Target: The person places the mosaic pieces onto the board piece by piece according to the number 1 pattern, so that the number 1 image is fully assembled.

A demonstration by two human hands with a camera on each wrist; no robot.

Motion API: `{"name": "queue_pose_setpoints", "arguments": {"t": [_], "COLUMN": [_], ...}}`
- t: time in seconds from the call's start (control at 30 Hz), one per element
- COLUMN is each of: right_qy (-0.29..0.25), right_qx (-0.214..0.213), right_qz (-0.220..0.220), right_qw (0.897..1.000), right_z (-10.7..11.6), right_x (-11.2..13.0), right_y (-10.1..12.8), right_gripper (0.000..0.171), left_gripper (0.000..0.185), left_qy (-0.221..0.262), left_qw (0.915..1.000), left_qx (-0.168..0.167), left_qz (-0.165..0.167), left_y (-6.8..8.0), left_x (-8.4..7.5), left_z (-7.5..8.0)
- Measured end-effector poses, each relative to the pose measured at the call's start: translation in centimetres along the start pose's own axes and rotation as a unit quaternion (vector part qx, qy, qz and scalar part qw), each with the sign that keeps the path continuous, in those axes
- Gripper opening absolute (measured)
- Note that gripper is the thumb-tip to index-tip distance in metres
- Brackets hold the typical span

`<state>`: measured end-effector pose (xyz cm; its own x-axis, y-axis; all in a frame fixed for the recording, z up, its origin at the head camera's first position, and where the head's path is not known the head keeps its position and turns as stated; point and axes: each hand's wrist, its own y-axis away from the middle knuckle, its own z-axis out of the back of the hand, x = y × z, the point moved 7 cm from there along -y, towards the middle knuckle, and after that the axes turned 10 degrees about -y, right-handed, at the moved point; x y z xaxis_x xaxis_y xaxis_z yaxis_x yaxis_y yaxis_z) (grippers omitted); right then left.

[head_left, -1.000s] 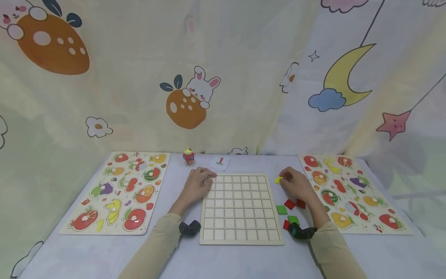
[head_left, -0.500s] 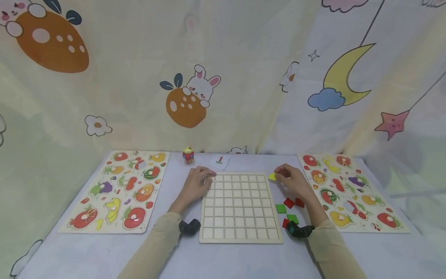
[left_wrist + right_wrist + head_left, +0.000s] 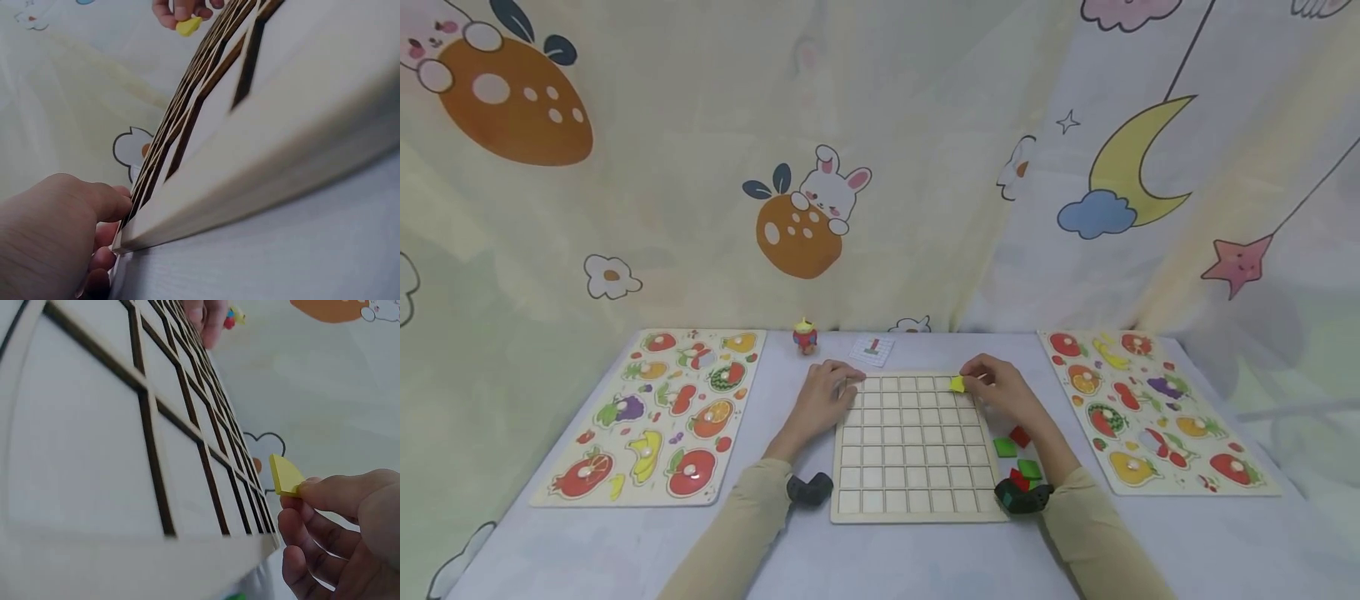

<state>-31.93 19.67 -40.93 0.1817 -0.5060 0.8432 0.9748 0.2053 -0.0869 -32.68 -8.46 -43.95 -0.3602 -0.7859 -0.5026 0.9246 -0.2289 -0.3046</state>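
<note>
In the head view a wooden grid board [image 3: 902,456] lies flat on the table. My left hand [image 3: 825,398] is at its far left corner; the left wrist view has the thumb [image 3: 111,201] over the rim and the other fingers round the outer edge. A small yellow quarter-round tile [image 3: 286,475] is pinched between thumb and fingertips of my right hand [image 3: 1003,390]. The tile is held over the board's far right corner, tilted up in the right wrist view. Red tiles [image 3: 1020,437] and green tiles [image 3: 1005,447] lie beside the board, some partly covered by the right wrist camera.
Fruit puzzle boards flank the grid, one on the left [image 3: 651,417] and one on the right [image 3: 1152,417]. Behind it are a small toy figure [image 3: 805,337] and a card [image 3: 872,350] with a printed 1. A printed curtain [image 3: 925,167] hangs at the table's back.
My right hand has carried the yellow tile leftward, from beside the board to over its far right corner. The left hand has stayed at the far left corner.
</note>
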Motion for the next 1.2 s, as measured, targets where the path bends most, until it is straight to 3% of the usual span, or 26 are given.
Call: {"name": "queue_pose_setpoints", "arguments": {"t": [0.43, 0.73, 1.2], "right_qy": [0.000, -0.016, -0.003], "right_qx": [0.034, 0.061, 0.067], "right_qz": [0.028, 0.021, 0.029], "right_qw": [0.999, 0.998, 0.997], "right_z": [-3.3, -5.2, -7.2], "right_x": [3.1, 3.7, 4.8], "right_y": [-1.5, -1.7, -1.7], "right_gripper": [0.013, 0.013, 0.012], "left_gripper": [0.020, 0.020, 0.021], "left_qy": [-0.004, -0.005, -0.003], "left_qw": [0.9996, 0.9997, 0.9999], "left_qx": [-0.024, -0.014, 0.005], "left_qz": [-0.017, -0.017, -0.010], "left_y": [-0.2, -0.1, -0.2], "left_x": [-0.1, 0.1, 0.3], "left_z": [1.0, 0.8, -0.1]}}
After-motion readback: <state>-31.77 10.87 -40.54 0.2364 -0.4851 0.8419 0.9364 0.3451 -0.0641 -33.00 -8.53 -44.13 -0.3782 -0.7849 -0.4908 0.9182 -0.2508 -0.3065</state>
